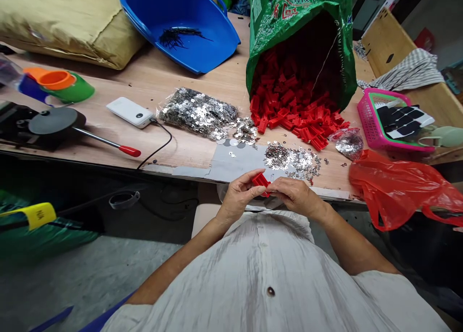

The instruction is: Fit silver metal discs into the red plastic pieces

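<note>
My left hand (241,193) is closed around a small red plastic housing (261,180), its thumb and fingers on either side. At the housing's right end, my right hand (294,193) is pinched; whatever its fingertips hold is hidden or too small to make out. Both hands are over the table's front edge. Just beyond them lie a pile of small metal pieces (277,156) and a spread of shiny metal tabs (302,161), partly on a grey sheet (227,163). Many more red housings (289,100) spill from a green sack (258,38) behind.
A clear bag of metal tabs (197,111) and a white power bank (130,112) with a black cable lie left. A lever tool with a red handle (129,151) stands farther left. A blue scoop (202,47), pink basket (372,120) and red plastic bag (394,187) surround the area.
</note>
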### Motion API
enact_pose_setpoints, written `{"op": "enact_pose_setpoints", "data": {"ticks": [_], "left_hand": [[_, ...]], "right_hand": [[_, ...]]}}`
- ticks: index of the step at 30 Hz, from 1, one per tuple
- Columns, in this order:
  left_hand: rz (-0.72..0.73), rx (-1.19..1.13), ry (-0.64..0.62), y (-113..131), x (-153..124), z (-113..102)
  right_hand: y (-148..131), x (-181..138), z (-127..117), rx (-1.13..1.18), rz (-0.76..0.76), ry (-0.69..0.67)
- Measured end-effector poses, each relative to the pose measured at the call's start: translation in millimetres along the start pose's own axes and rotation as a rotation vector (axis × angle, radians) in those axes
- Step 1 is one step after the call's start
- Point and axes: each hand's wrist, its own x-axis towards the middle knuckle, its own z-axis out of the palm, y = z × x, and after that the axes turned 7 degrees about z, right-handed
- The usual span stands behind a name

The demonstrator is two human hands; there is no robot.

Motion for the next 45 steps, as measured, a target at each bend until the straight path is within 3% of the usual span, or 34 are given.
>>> {"op": "enact_pose_setpoints", "data": {"ticks": [9, 18, 27, 45], "left_hand": [[-0.012, 0.053, 0.02, 0.1, 2.8, 0.0], [-0.041, -0.01, 0.024, 3.9, 1.0, 4.4], [0.001, -0.011, -0.014, -1.2, 1.4, -0.3], [0.037, 0.04, -0.031, -0.1, 0.6, -1.2]], "right_hand": [[5.2, -7.1, 4.6, -0.106, 0.038, 0.038], [2.5, -8.3, 3.7, -0.085, 0.041, 0.106], [-2.2, -5.2, 0.3, 0.026, 0.158, 0.075], [6.6, -6.7, -1.0, 0.148, 0.085, 0.078]]}}
